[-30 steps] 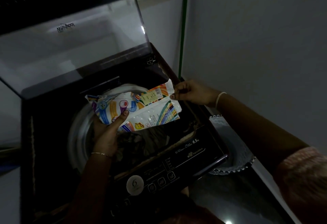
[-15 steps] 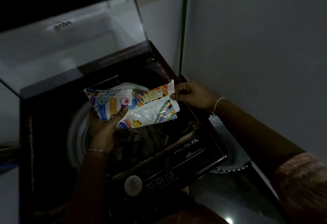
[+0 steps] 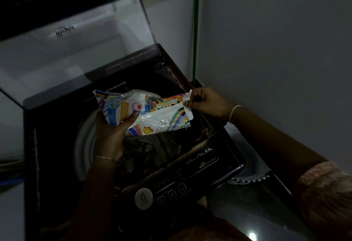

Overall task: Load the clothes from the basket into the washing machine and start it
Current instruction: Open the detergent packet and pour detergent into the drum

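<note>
My left hand (image 3: pixel 110 136) grips the detergent packet (image 3: pixel 144 112) over the washing machine drum (image 3: pixel 83 141); my right hand (image 3: pixel 206 101) pinches its torn corner.

Glossy crinkled plastic detergent packet (image 3: pixel 152 115); glossy transparent lid (image 3: pixel 76 50); dark cloth clothes (image 3: pixel 152 151).

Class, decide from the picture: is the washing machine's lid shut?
No: the transparent lid stands raised at the back, leaving the drum and the dark clothes inside it exposed.
</note>
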